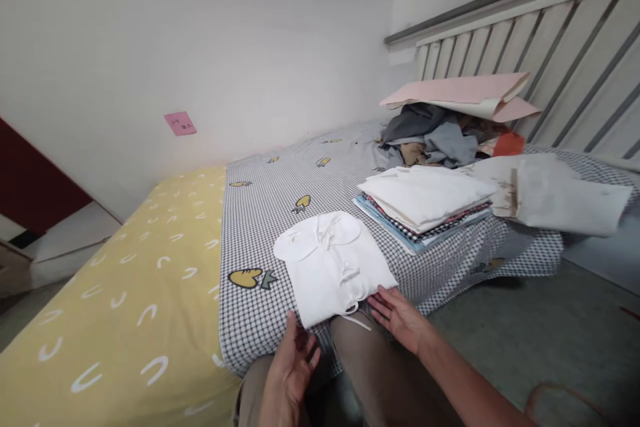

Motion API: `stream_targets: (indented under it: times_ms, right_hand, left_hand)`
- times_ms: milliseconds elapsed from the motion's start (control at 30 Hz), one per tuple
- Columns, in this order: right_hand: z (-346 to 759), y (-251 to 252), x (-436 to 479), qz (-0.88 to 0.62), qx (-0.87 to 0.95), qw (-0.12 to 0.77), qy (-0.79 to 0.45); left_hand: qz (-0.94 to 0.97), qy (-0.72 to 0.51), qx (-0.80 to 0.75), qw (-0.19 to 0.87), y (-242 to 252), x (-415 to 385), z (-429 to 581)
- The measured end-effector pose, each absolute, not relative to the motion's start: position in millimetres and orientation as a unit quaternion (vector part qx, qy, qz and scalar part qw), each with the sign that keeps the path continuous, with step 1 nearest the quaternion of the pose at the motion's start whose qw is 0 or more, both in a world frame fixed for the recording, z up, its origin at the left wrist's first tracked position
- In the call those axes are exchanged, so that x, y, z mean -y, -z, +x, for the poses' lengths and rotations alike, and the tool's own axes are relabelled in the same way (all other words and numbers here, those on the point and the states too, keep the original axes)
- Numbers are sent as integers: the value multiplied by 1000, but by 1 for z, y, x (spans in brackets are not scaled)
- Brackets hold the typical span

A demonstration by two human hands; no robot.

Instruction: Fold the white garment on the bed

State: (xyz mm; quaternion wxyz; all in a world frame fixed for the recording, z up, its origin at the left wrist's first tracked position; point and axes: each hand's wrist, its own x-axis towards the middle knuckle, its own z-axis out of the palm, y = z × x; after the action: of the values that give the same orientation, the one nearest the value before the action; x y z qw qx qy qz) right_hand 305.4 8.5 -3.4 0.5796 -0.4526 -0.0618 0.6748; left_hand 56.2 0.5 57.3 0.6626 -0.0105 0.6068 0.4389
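Note:
A folded white garment [335, 273] lies flat near the front edge of the checked bed sheet [265, 220]. Two rounded flaps show at its far end, and a thin drawstring hangs from its near edge. My left hand [293, 367] is just below the garment's near left corner, fingers apart and loosely curled, holding nothing. At the near right corner, my right hand [400, 320] touches the garment's edge with its fingertips, its fingers stretched out and apart. To the right is a neat stack of folded clothes [425, 197], white on top with blue and checked layers beneath.
Behind the stack sits a heap of crumpled clothes [430, 133] under a bent pink sheet [460, 90]. A rumpled white cloth item [555, 190] lies at the right. Yellow bedding [145, 280] covers the left side. A slatted rail [530, 47] borders the right.

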Motion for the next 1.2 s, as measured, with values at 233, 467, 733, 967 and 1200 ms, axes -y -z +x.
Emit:
stream_targets:
  times_ms: [233, 467, 733, 967, 1200]
  right_hand:
    - [286, 1, -13, -407, 60, 634, -655]
    - [266, -7, -16, -288, 17, 680, -674]
    - [251, 6, -16, -275, 92, 664, -689]
    - [252, 6, -16, -240, 91, 688, -678]
    - [245, -22, -9, -158, 124, 669, -716]
  left_hand:
    - [25, -417, -598, 684, -46, -2, 64]
    - [100, -435, -584, 678, -60, -10, 69]
    - [112, -465, -571, 667, -76, -26, 89]
    - [76, -480, -545, 683, -76, -12, 95]
    - [69, -469, -531, 702, -59, 18, 108]
